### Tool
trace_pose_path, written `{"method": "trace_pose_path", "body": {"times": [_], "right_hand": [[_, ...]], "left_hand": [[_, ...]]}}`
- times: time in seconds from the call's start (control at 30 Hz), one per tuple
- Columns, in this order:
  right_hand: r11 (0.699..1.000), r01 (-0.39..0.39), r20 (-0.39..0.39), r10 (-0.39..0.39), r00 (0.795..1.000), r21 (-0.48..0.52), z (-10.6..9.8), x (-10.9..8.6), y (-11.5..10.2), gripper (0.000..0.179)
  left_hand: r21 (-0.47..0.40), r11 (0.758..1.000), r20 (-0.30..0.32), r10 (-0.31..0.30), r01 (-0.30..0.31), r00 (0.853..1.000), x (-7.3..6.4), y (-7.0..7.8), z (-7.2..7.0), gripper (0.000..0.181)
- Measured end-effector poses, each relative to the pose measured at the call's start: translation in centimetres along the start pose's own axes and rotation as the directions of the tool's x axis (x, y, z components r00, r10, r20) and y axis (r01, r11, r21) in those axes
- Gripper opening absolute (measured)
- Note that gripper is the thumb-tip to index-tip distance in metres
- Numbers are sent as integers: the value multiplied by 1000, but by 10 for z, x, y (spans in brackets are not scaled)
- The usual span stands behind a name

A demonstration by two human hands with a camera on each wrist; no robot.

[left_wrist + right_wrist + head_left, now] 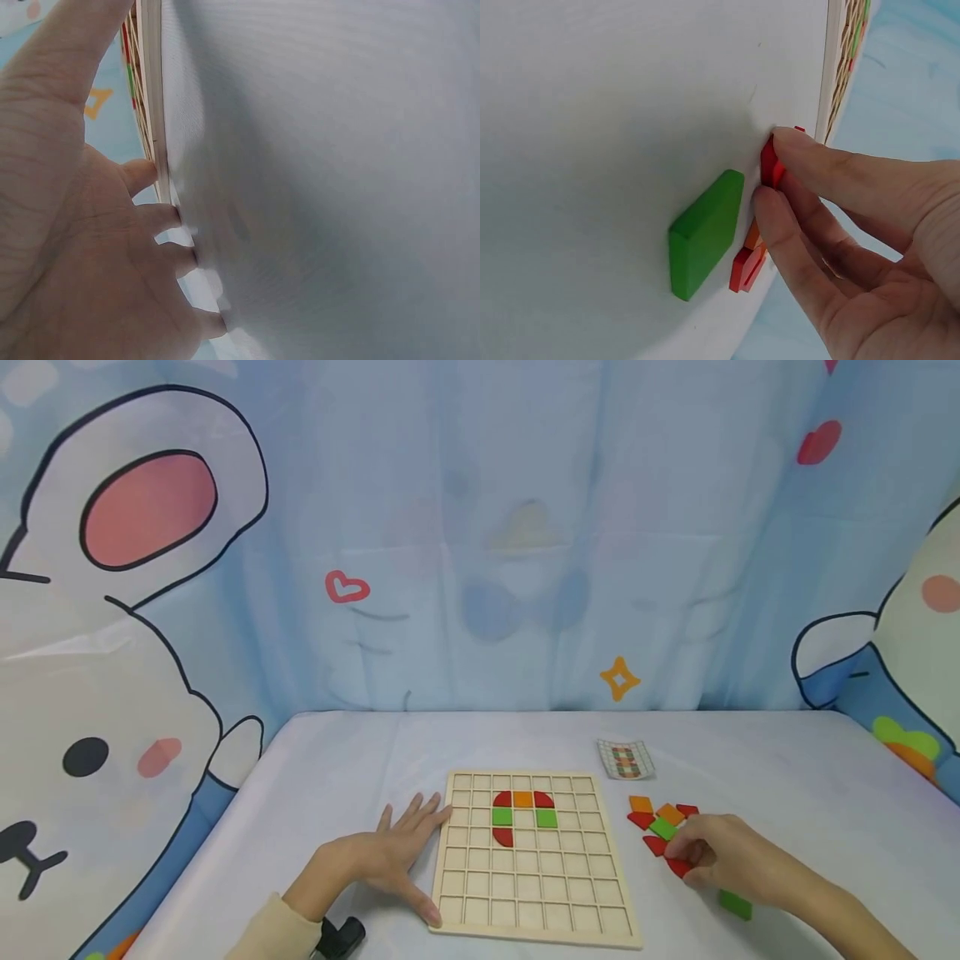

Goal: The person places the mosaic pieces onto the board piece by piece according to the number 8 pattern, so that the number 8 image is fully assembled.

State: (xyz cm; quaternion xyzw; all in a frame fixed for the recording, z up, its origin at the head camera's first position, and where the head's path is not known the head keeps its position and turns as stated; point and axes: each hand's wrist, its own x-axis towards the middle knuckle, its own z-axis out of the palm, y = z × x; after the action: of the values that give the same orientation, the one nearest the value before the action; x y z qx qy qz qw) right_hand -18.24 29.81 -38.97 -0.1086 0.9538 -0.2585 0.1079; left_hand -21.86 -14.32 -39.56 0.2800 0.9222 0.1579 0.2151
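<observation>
A wooden grid board lies on the table. My left hand is spread along its left edge, thumb at the near corner and fingertips at the side; the left wrist view shows the fingers down on the cloth beside the board's rim. On the grid sit an orange square tile, green square tiles and red quarter-round tiles. Right of the board, my right hand pinches a red rounded tile between thumb and fingertips, low against the cloth. A green square tile lies close by.
Loose red, orange and green tiles lie in a small pile beyond the right hand. A printed pattern card lies behind them. A black object shows at the left wrist. A patterned curtain hangs behind the table.
</observation>
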Motion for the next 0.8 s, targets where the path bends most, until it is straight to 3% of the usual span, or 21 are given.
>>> {"method": "trace_pose_path", "body": {"times": [0.6,0.8], "right_hand": [[991,123,106,-129,986,62,-9,-3,0,22],[983,183,75,-185,980,26,-12,0,-10,18]], "left_hand": [[10,1000,0,-8,8,1000,-1,3,-1,134],[18,1000,-6,-15,15,1000,-1,4,0,133]]}}
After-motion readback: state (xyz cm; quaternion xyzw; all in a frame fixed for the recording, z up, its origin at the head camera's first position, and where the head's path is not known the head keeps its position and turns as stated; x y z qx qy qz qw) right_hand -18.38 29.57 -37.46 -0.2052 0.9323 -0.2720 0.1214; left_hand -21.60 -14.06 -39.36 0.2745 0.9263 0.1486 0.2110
